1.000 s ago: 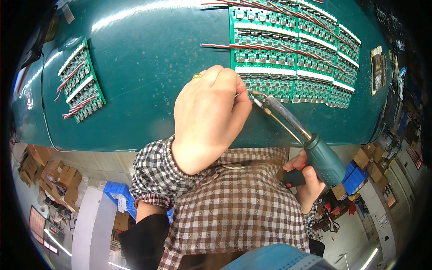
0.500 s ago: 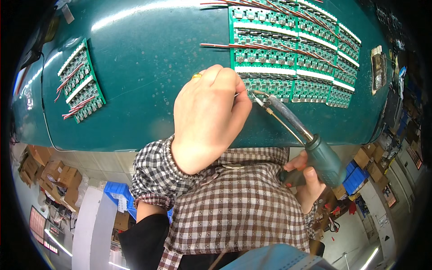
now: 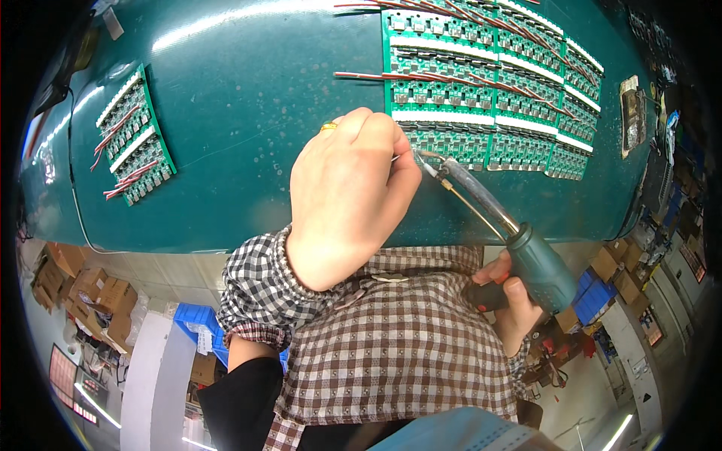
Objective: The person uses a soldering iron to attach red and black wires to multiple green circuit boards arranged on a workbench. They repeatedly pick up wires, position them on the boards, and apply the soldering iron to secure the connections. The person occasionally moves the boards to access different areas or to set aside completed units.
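Note:
My right hand point(image 3: 519, 301) is wrapped round the green handle of a soldering iron point(image 3: 547, 270), which has a thin brass-coloured solder feed tube point(image 3: 475, 208) beside its shaft. Its tip meets the lower left edge of the green circuit boards point(image 3: 519, 154), close to my left fingertips. My left hand point(image 3: 353, 177), with a gold ring, is closed in a pinch at that corner. A short bit of thin wire point(image 3: 395, 158) shows at its fingers; the rest is hidden by the hand. Red and white wires point(image 3: 421, 77) lie across the upper board rows.
A smaller circuit board panel point(image 3: 139, 139) with red and white wires lies at the left of the green table mat point(image 3: 248, 98). At the right edge sits a worn metal tray point(image 3: 632, 116). Cardboard boxes point(image 3: 105, 297) and a blue bin point(image 3: 199, 323) stand below the table.
The soldering iron has shifted slightly left and up, its tip and feed tube end nearer my left fingertips. My left hand has stayed in place.

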`<state>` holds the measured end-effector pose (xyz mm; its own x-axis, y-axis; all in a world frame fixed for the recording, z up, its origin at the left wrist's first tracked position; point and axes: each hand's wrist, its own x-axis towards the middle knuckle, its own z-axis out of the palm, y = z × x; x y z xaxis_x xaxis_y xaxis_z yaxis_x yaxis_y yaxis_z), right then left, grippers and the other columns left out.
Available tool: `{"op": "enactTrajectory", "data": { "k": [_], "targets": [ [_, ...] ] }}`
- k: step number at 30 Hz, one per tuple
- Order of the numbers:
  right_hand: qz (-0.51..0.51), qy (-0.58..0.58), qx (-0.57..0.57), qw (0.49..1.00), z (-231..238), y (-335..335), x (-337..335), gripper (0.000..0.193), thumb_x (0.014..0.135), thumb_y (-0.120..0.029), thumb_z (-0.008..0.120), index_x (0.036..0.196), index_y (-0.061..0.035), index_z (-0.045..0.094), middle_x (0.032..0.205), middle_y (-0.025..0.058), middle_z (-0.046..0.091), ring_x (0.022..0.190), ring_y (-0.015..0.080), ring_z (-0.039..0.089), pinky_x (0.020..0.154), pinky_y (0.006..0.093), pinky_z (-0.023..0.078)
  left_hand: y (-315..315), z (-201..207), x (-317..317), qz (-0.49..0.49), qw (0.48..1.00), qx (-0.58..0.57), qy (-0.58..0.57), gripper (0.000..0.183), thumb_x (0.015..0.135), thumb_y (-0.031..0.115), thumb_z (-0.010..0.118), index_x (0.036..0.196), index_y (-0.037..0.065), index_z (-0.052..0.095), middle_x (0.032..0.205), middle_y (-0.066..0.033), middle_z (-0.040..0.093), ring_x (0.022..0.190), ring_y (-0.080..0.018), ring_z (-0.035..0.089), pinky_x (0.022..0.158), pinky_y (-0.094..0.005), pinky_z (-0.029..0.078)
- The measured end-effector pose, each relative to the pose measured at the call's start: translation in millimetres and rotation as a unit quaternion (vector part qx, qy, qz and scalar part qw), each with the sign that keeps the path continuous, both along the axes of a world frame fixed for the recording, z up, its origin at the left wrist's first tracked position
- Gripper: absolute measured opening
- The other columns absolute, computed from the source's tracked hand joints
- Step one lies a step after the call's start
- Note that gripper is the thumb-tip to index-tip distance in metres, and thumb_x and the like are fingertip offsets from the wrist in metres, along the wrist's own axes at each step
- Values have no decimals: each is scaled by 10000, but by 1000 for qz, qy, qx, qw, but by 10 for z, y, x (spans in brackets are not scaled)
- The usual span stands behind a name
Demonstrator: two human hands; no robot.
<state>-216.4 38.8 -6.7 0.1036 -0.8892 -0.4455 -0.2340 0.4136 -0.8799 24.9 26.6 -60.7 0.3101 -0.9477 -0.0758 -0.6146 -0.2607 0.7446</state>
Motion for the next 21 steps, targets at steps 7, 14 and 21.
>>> {"op": "enactTrajectory", "data": {
  "k": [7,14,21],
  "targets": [
    [-13,10,-1,1000,19,9,7,582,781,-397,749,1041,86,554,772,109,562,615,243,616,554,345,537,5,-20,4,1,1000,-12,-4,109,722,45,683,756,74,583,711,-33,557,640,-188,546,615,-318,441],
    [-23,15,-14,1000,11,16,11,564,790,-422,725,998,74,552,750,106,559,612,235,614,540,336,532,-6,-8,-3,1,1000,-3,-5,113,719,44,681,761,74,581,714,-32,558,642,-191,547,615,-322,442],
    [-49,-79,-29,995,-12,-132,-113,508,860,-364,654,1086,75,534,773,102,568,667,231,635,583,339,564,16,9,12,-19,1000,2,2,130,728,54,677,805,57,572,753,-81,575,689,-272,572,641,-364,460]
  ]
}}
